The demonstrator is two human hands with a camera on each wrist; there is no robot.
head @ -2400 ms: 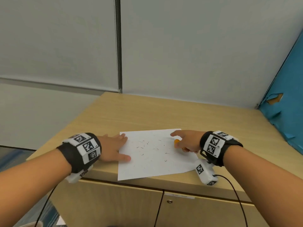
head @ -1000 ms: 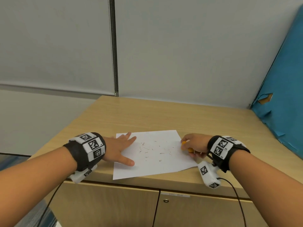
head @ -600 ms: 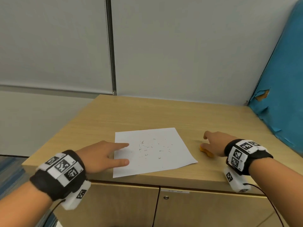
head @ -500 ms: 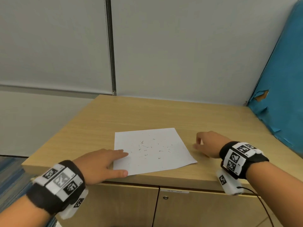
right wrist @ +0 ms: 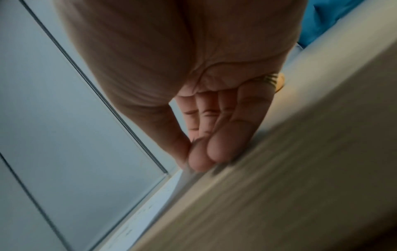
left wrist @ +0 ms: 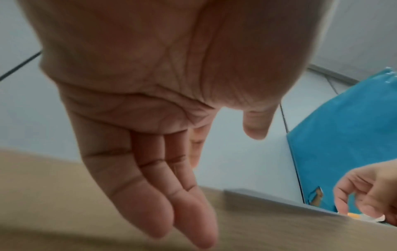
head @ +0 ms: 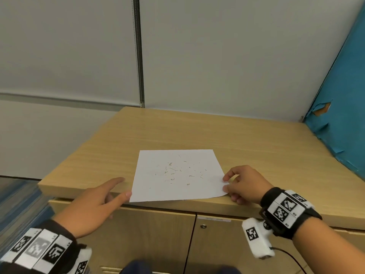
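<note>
A white sheet of paper (head: 177, 175) lies on the wooden cabinet top (head: 197, 131), sprinkled with small dark shavings. My right hand (head: 226, 182) is at the sheet's near right corner, which curls up slightly; thumb and fingers pinch it, as the right wrist view (right wrist: 193, 152) also shows. My left hand (head: 124, 186) reaches in from the lower left with straight fingers, and its thumb tip is just beside the near left corner. The fingers (left wrist: 182, 212) hold nothing. A small orange piece (left wrist: 353, 215) lies on the top beneath my right hand, hidden in the head view.
The cabinet stands against a grey wall, with a torn blue sheet (head: 339, 115) leaning at the right. Cabinet doors (head: 158, 234) are below the front edge. The paper's near edge lies almost at the front edge of the top.
My right hand carried the orange piece off the paper to the right, then came back to the sheet's near right corner. My left hand slid off the sheet toward its near left corner.
</note>
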